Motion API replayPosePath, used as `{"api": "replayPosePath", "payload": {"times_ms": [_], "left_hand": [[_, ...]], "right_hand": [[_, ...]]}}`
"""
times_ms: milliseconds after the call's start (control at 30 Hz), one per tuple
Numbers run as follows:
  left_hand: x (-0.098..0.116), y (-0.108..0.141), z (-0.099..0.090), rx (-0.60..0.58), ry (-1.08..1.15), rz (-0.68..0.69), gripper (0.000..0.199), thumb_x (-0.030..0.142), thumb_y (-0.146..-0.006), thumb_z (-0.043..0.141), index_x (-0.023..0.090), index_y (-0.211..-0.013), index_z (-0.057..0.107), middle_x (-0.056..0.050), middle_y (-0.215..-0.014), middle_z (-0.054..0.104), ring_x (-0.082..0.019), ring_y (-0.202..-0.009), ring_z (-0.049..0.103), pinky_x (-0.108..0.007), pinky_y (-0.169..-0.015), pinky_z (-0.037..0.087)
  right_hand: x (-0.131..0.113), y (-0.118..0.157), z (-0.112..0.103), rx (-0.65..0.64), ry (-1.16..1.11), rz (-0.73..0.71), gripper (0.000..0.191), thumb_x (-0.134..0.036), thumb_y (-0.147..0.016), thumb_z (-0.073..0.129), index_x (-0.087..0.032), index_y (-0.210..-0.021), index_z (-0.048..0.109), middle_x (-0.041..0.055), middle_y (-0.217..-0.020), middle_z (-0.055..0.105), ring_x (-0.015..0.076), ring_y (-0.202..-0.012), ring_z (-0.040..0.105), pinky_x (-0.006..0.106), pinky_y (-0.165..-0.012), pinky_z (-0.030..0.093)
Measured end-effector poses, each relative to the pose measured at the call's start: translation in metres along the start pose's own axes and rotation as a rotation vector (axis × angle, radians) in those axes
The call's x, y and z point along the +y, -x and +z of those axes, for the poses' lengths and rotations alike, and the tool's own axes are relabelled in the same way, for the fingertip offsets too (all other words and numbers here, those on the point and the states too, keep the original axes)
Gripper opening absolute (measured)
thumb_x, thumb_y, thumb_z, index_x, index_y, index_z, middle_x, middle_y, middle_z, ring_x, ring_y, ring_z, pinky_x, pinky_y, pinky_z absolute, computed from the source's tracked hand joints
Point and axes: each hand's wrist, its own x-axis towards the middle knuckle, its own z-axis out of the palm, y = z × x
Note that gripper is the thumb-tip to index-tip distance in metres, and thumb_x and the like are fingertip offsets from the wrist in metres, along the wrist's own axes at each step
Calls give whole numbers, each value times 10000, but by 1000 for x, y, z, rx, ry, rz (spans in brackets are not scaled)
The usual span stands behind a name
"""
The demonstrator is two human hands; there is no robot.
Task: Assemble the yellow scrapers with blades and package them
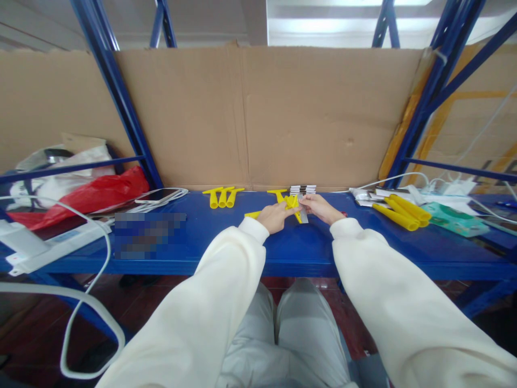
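Note:
My left hand point(273, 216) is closed around a yellow T-shaped plastic handle point(252, 214), whose round end sticks out to the left of it. The wide yellow head of this handle shows between my two hands. My right hand point(319, 207) pinches a flat grey strip, like a metal blade point(304, 215), against that head. Fingers hide part of where strip and head meet. Just behind my hands lie another yellow T-shaped piece point(277, 194) and a small stack of white-and-dark strips point(302, 189).
Three yellow T-shaped handles point(222, 198) stand in a row at the back of the blue table point(299, 253). Several more yellow handles point(404, 213) lie at right by a green packet point(454, 218). A phone point(160, 195), cables and a red bag point(89, 196) are at left.

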Motion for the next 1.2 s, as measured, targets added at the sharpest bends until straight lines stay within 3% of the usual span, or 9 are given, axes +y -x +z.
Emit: {"api": "replayPosePath", "payload": {"times_ms": [433,567,667,733,833,967,1100,1200], "left_hand": [[-1,-1,1,-39,18,-25,624,122,-934,371,400,-1493,390,-87,-1261,581,-239,-1149,596,-347,-897,500],[-5,-1,2,-71,28,-88,583,153,-954,356,381,-1488,409,-88,-1229,582,-243,-1139,598,-340,-887,501],[-9,-1,0,-95,42,-168,575,165,-959,359,376,-1492,403,-81,-1194,580,-226,-1104,612,-318,-883,498],[-11,-1,-2,-103,59,-219,576,169,-963,354,375,-1500,390,-82,-1181,578,-223,-1089,619,-315,-878,498],[-14,0,-3,-106,74,-272,576,168,-965,343,366,-1504,387,-93,-1181,572,-239,-1105,613,-329,-877,500],[-14,0,-3,-104,76,-288,587,153,-953,366,379,-1494,400,-93,-1176,567,-242,-1109,609,-338,-886,496],[-12,0,-3,-107,78,-281,570,161,-962,367,385,-1483,417,-92,-1170,569,-238,-1106,612,-340,-897,491],[-12,0,-2,-114,81,-276,550,177,-975,351,387,-1478,426,-91,-1164,571,-240,-1103,617,-339,-889,492]], "right_hand": [[1,3,0,-21,1,5,233,-246,-816,691,-177,-648,546,-16,-591,577,93,-548,531,208,-570,464],[2,-2,-5,80,32,-14,140,-179,-833,642,-173,-712,574,11,-637,620,101,-562,565,203,-555,475],[6,-10,-12,232,223,-62,97,-103,-830,572,-157,-754,601,24,-679,659,104,-584,587,200,-568,479],[9,-14,-14,264,435,-105,135,-71,-816,532,-142,-784,642,37,-720,696,123,-646,626,216,-631,502],[10,-16,-14,195,802,-173,188,-101,-821,531,-141,-829,715,76,-877,755,174,-848,686,249,-797,510],[2,-12,-4,142,1168,-61,246,-193,-864,533,-185,-945,765,96,-1067,754,228,-1057,677,282,-903,482],[-9,-11,9,102,1335,3,282,-269,-892,525,-177,-1021,758,126,-1188,714,279,-1160,632,363,-955,466],[-14,-11,17,77,1380,15,304,-309,-904,521,-159,-1029,755,156,-1169,715,291,-1186,613,394,-981,440]]}}
